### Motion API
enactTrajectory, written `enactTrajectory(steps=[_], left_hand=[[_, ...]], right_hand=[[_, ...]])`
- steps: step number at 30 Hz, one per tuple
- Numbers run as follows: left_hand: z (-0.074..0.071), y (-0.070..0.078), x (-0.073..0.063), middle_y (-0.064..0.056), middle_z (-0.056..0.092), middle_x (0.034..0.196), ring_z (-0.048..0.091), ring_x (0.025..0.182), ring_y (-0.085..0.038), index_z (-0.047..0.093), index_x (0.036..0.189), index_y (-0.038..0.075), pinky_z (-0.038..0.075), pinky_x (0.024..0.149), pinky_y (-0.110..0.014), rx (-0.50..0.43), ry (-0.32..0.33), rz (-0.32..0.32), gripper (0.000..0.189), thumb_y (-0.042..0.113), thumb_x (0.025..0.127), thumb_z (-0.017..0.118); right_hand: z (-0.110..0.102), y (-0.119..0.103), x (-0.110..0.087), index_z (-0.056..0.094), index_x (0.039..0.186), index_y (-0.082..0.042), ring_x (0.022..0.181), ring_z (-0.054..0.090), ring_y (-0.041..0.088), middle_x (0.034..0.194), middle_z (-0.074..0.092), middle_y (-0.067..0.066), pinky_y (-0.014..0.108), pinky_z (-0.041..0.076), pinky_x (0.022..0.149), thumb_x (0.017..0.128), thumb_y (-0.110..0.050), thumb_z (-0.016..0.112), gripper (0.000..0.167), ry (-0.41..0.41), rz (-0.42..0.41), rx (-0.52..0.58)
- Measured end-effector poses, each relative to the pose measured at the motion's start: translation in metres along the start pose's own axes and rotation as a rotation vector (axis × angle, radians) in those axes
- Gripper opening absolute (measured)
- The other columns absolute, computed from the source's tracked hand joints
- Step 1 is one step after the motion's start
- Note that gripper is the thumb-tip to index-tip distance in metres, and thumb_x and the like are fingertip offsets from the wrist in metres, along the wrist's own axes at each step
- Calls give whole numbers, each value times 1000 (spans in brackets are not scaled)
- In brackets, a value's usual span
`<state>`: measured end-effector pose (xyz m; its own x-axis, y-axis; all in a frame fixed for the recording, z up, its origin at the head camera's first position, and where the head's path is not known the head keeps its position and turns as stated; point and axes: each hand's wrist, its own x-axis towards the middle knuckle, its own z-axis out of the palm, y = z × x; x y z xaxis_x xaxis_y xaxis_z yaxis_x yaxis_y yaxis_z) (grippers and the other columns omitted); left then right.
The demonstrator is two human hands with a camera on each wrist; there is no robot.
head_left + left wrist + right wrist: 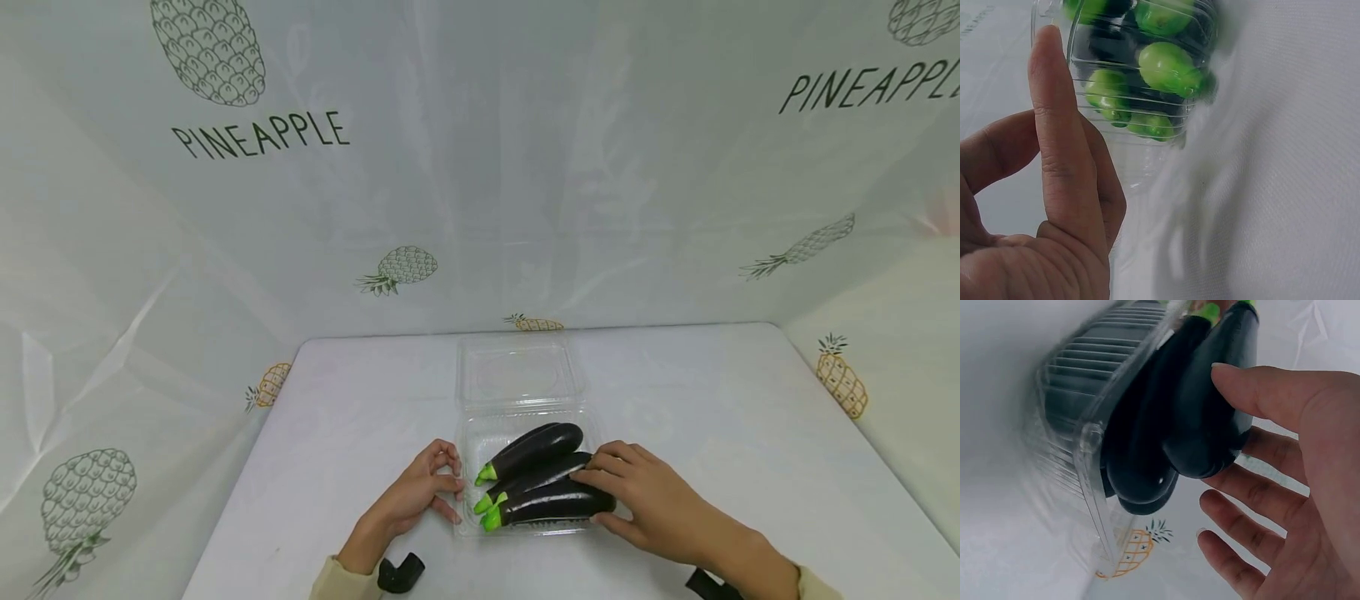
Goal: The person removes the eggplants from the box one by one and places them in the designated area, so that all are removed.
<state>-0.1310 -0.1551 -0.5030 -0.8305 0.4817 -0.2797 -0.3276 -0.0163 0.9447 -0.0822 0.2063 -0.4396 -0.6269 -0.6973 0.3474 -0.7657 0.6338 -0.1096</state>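
Several glossy dark eggplants with bright green stem ends lie in a clear plastic clamshell box (468,429), stems to the left. My right hand (648,504) grips the blunt right end of the nearest eggplant (558,502), which rests on top of others at the box's front. In the right wrist view the thumb (1257,390) lies on one side of that eggplant and fingers on the other. At the box's left edge, my left hand (416,492) touches the rim with its fingertips. Green stem ends (1163,65) show through the ribbed wall in the left wrist view.
The box's transparent lid (517,375) lies folded back behind it on the white table (360,400). A pineapple-print sheet (525,183) rises behind and beside the table. Black straps (401,573) sit near the wrists.
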Motion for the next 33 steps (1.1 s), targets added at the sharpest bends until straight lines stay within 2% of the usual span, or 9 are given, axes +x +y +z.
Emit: enactTrajectory(steps=[7,15,19,26,33], left_hand=[[1,-1,1,-6,47,99,60,79,-18,36,125,-3,64,56,-32,7,12,-9,41,-6,93,61],[-1,-1,1,-4,51,97,60,77,-17,39,126,-3,64,56,-31,12,19,-3,38,-4,95,60],[-3,-1,2,-4,53,95,59,77,-16,41,122,0,64,56,-31,13,22,2,32,-4,95,59],[-3,-2,5,-5,53,94,58,78,-17,42,120,-1,63,56,-30,11,24,-1,32,-7,93,59],[-4,-1,6,-6,53,93,59,77,-17,41,121,-4,63,55,-30,10,12,6,34,-6,93,60]], right_hand=[[-8,7,-1,74,125,-21,110,61,13,115,67,-15,39,60,89,74,-25,94,55,53,27,34],[-21,35,-4,74,124,-18,109,61,12,116,68,-14,39,60,85,74,-20,95,54,125,85,34],[-26,56,-6,74,127,-17,109,62,17,117,70,-9,44,60,85,72,-13,96,59,157,127,31],[-31,96,-8,73,127,-9,110,64,32,116,73,6,55,60,86,76,-9,94,55,146,250,18],[-27,137,-12,71,126,-2,110,62,40,114,73,15,60,58,86,79,-5,90,51,133,296,14]])
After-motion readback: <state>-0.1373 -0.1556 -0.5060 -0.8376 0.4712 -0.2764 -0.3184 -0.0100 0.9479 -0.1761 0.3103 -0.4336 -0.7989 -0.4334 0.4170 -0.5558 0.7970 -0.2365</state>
